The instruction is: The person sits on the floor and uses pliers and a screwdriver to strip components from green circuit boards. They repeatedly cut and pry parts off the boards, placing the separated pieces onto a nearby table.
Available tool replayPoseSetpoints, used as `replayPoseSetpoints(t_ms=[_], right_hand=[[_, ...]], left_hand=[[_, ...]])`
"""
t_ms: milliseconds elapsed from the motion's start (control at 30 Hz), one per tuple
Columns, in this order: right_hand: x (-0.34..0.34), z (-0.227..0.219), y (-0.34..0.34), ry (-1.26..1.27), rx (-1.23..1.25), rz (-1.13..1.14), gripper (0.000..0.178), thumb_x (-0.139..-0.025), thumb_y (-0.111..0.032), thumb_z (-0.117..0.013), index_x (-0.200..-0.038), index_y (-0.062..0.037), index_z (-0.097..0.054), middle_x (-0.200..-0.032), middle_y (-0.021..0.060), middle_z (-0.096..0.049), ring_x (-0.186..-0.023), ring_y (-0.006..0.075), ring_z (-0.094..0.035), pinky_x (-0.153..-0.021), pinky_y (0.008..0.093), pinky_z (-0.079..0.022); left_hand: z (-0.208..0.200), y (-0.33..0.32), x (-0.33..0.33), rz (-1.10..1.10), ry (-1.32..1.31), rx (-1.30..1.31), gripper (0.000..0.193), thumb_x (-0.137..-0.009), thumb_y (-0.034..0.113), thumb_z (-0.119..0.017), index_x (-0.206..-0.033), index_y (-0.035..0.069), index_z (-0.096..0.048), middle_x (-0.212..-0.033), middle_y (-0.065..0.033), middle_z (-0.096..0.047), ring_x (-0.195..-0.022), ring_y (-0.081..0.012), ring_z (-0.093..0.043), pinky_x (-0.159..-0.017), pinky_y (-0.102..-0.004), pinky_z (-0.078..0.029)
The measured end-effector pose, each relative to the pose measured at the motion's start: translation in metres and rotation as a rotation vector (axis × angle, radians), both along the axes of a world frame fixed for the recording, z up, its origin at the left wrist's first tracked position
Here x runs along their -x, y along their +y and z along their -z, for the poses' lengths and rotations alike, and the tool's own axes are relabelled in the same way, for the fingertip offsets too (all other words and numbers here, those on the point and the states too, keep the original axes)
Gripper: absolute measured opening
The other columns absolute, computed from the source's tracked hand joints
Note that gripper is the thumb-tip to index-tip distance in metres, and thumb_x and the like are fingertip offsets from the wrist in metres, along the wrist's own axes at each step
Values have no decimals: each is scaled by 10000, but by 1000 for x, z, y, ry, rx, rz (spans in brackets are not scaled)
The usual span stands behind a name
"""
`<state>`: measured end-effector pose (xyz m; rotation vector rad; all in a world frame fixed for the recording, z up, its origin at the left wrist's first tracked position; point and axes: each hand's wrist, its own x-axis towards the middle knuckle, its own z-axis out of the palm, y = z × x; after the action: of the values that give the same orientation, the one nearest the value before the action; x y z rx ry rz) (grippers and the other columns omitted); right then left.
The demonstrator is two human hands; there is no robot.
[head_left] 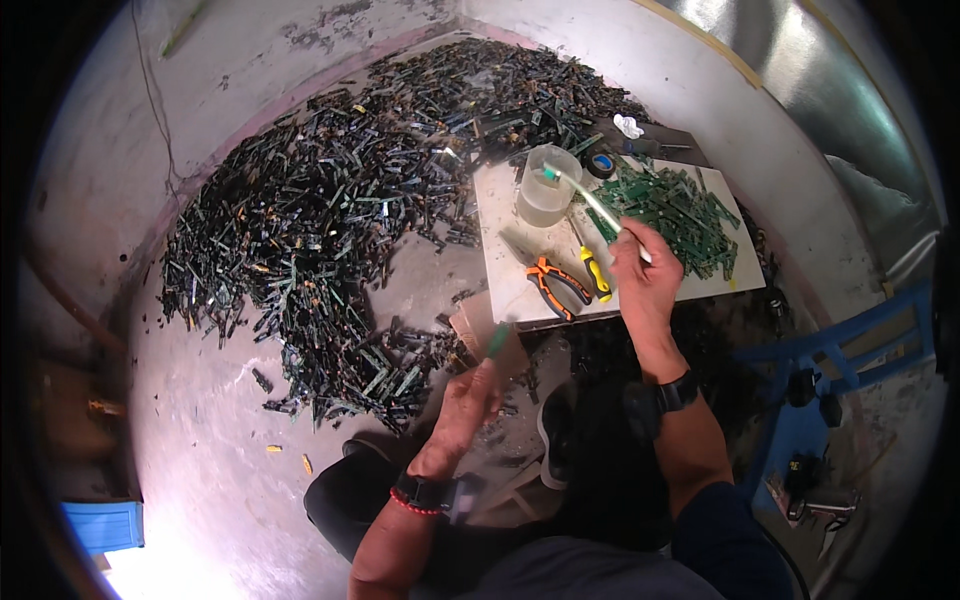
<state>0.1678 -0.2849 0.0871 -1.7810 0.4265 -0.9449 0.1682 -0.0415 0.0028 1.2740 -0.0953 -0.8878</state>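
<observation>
Nearest the camera is the wearer's dark clothing, at the near edge of the scene, with both bare forearms reaching forward from it; a string of red beads circles the left wrist and a dark band the right.

The left hand pinches a narrow green strip between thumb and fingers, its free end pointing away, over a piece of brown cardboard; the right hand is closed around the handle of a white brush, whose green bristled head is at the mouth of a translucent plastic cup; whether the bristles touch the liquid in the cup cannot be told.

The cup stands upright on a pale board; on its near part lie orange-and-black pliers, with a yellow-handled screwdriver just to their right; a roll of blue-and-black tape lies just right of the cup; a loose pile of green strips occupies the right part.

Farther out, a wide heap of dark strips spreads over the floor to the left and far side, reaching the walls; two small yellow pieces lie near left; a blue chair stands at the right.
</observation>
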Motion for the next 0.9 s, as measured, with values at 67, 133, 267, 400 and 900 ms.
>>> replayPoseSetpoints(t_ms=[67, 133, 267, 400, 900], right_hand=[[3, -1, 3, -51, 50, 7, 205, -895, -71, -582, -1068, 34, -610, -765, -13, -558, -641, 31, -454, -564, 185, -398], [2, 11, -3, -7, 92, 19, 206, -896, -77, -582, -1067, 33, -611, -739, -14, -553, -627, 29, -451, -559, 188, -397], [0, 4, 6, 2, 147, 62, 205, -896, -84, -585, -1067, 24, -615, -683, -15, -536, -590, 27, -432, -544, 194, -393], [3, 14, -4, 73, 107, 31, 209, -898, -78, -578, -1081, 19, -612, -637, -26, -496, -577, 30, -417, -528, 196, -385], [10, 10, -10, 210, -95, -132, 264, -930, -98, -531, -1162, 26, -557, -807, 11, -565, -700, 44, -499, -607, 192, -435]], left_hand=[[-3, -1, 0, 23, -21, -27, 418, -971, 397, -443, -699, 80, -455, -579, 2, -419, -486, -78, -359, -442, -225, -296], [3, -4, 0, 26, -34, -24, 421, -972, 401, -437, -699, 80, -451, -582, 3, -420, -488, -79, -360, -447, -225, -296], [12, -9, -4, 40, -40, -60, 425, -972, 407, -431, -700, 81, -447, -582, 4, -417, -489, -81, -354, -452, -227, -294], [7, -18, -7, 22, -32, -63, 422, -972, 404, -430, -700, 82, -442, -581, 4, -412, -494, -83, -354, -456, -233, -292], [-2, -31, -13, -36, 48, -69, 410, -965, 407, -438, -713, 83, -446, -569, 0, -412, -487, -90, -360, -462, -241, -279]])
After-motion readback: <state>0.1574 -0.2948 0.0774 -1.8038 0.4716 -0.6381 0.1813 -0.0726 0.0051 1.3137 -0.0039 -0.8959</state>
